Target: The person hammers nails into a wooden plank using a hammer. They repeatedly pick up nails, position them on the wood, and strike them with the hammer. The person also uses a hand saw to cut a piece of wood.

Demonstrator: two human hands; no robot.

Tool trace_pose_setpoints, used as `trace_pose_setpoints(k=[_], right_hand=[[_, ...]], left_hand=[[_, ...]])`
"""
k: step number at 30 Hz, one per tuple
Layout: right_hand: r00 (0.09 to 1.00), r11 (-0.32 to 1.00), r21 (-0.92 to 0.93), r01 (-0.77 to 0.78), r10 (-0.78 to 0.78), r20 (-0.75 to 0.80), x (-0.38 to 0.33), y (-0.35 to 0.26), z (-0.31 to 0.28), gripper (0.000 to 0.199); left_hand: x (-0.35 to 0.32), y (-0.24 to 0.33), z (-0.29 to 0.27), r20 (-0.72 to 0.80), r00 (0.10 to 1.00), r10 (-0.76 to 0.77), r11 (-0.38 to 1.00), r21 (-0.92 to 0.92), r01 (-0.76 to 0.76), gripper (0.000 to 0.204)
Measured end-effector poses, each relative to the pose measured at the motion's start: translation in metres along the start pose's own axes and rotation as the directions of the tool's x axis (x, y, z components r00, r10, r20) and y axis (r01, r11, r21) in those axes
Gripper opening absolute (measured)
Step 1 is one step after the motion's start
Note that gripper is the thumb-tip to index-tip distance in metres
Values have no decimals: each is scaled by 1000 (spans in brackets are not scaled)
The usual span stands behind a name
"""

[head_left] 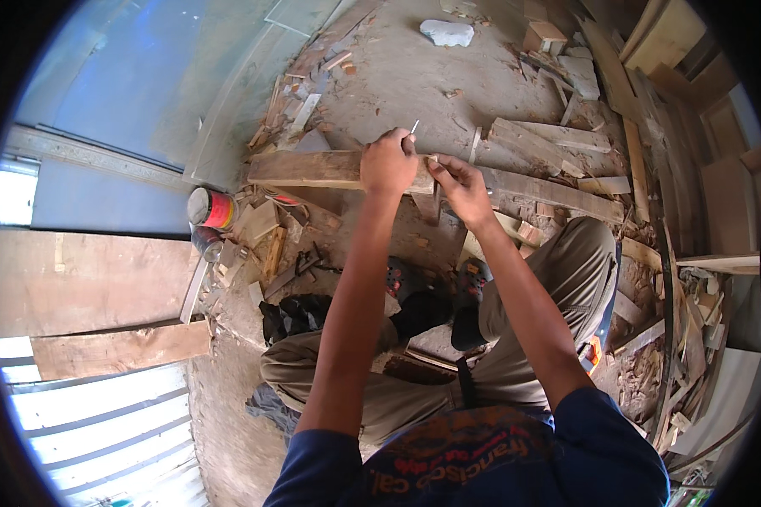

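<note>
A long rough wooden plank [313, 169] lies across the dirt floor in front of me. My left hand [388, 162] rests on it, fingers closed around a thin pencil-like stick [414, 127] whose tip points up. My right hand [461, 188] sits just to the right on the same plank, fingers pinched on a small dark metal piece [436, 203] against the plank's near edge. My bent knees in khaki trousers [566, 262] are below both arms.
A red and yellow can [211, 209] stands left of the plank. Wood offcuts [558, 135] and boards litter the floor to the right and behind. A white lump [446, 32] lies far back. Large plywood panels [84, 279] stand at left.
</note>
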State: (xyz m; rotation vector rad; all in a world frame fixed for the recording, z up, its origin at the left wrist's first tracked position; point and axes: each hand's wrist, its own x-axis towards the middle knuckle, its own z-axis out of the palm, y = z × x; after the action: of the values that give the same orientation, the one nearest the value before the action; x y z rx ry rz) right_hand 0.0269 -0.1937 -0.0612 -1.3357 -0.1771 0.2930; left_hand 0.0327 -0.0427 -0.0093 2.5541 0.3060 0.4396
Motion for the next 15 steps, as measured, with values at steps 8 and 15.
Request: trace_pose_setpoints(k=[8,15], right_hand=[[998,999,29,43,-42,-47,-5,2,10,34],[998,998,-2,63,-63,-19,-5,0,8,36]], left_hand=[[3,4,-3,11,1000,18,1000,-4,-17,20],[0,-6,-5,-100,994,-43,689,-724,-43,15]])
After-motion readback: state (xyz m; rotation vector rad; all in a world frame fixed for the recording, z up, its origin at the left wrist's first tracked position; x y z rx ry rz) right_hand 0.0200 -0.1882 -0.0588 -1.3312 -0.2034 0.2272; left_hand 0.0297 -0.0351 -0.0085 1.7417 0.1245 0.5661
